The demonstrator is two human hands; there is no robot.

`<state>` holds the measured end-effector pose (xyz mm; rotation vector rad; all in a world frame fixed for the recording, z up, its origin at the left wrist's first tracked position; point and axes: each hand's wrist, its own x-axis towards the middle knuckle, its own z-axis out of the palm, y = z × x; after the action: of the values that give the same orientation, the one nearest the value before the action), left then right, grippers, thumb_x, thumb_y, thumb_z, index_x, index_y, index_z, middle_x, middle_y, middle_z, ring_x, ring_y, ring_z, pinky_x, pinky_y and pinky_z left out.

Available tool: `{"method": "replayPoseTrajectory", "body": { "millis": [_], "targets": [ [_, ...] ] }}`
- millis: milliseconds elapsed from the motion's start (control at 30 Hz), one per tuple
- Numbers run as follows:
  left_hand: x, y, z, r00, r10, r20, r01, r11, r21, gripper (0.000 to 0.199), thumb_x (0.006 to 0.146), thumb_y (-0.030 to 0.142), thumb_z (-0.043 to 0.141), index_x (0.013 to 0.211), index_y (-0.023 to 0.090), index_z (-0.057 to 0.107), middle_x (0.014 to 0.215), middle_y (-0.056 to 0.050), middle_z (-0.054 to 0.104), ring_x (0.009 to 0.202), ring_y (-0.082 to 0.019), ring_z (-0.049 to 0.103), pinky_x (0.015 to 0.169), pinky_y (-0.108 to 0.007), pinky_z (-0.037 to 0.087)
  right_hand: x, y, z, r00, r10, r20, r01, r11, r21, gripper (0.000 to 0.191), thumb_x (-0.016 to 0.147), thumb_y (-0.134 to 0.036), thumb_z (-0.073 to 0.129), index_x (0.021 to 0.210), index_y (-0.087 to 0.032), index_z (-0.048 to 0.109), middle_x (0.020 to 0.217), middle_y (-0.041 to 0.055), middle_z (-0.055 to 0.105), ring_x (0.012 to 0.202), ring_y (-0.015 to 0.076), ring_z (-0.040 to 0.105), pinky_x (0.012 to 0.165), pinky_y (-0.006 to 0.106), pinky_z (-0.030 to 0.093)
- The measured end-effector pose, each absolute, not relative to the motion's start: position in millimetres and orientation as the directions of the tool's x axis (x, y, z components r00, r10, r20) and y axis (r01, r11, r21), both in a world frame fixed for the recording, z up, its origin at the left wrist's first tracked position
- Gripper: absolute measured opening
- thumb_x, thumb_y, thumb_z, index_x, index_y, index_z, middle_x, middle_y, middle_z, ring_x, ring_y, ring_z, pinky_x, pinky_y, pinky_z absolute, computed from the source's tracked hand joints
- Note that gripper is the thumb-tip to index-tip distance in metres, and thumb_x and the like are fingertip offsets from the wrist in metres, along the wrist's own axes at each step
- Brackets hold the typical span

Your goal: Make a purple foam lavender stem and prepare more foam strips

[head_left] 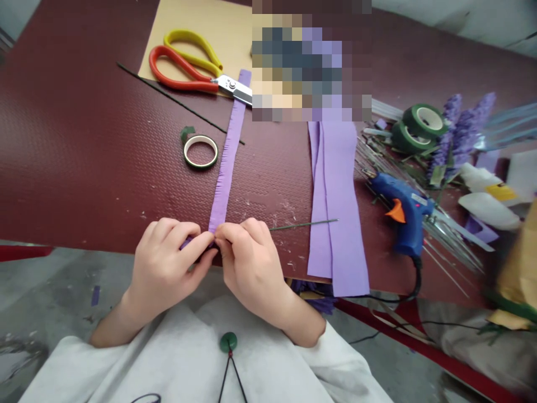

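Observation:
At the table's front edge, my left hand [170,260] is closed around a bunched purple piece, mostly hidden by its fingers. My right hand [249,260] pinches beside it, fingertips nearly touching the left ones. A fringed purple strip [227,168] runs from between my fingertips up the table to the scissors [188,70], whose blades lie across its far part. From my right hand a thin green wire [302,225] sticks out to the right, over wide purple strips [342,207]. Left of the fringed strip lies a roll of green tape [201,151].
A dark green stem [176,102] lies behind the tape roll. To the right are a blue glue gun [413,207] with a cord, more green tape rolls [424,122], loose wires and purple flower spikes [464,131]. A yellowish sheet [239,28] is at the back.

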<state>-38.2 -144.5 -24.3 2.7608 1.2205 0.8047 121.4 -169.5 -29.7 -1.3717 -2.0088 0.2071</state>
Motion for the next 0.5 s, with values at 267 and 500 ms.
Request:
{"method": "replayPoseTrajectory", "body": {
  "millis": [267, 500],
  "targets": [
    [-37.7, -142.2, -23.3, 0.565, 0.707, 0.425, 0.694, -0.686, 0.218, 0.009, 0.083, 0.015, 0.057, 0.09, 0.017, 0.063, 0.08, -0.005, 0.067, 0.072, -0.019, 0.052, 0.063, -0.034, 0.043, 125.3, -172.7, -29.5, -0.171, 0.893, 0.417, 0.721, 0.402, -0.565, 0.022, 0.086, -0.007, 0.051, 0.103, -0.021, 0.049, 0.088, 0.002, 0.062, 0.08, 0.0161, 0.049, 0.077, 0.031, 0.041],
    [-35.2, -136.0, -19.2, 0.564, 0.731, 0.386, 0.688, -0.673, 0.27, 0.007, 0.085, 0.016, 0.055, 0.085, 0.016, 0.062, 0.079, -0.005, 0.065, 0.073, -0.019, 0.052, 0.064, -0.034, 0.043, 128.0, -169.6, -29.4, -0.212, 0.875, 0.434, 0.716, 0.442, -0.541, 0.022, 0.088, -0.01, 0.049, 0.107, -0.021, 0.049, 0.087, 0.0021, 0.061, 0.081, 0.0163, 0.047, 0.079, 0.032, 0.04]
  ]
}}
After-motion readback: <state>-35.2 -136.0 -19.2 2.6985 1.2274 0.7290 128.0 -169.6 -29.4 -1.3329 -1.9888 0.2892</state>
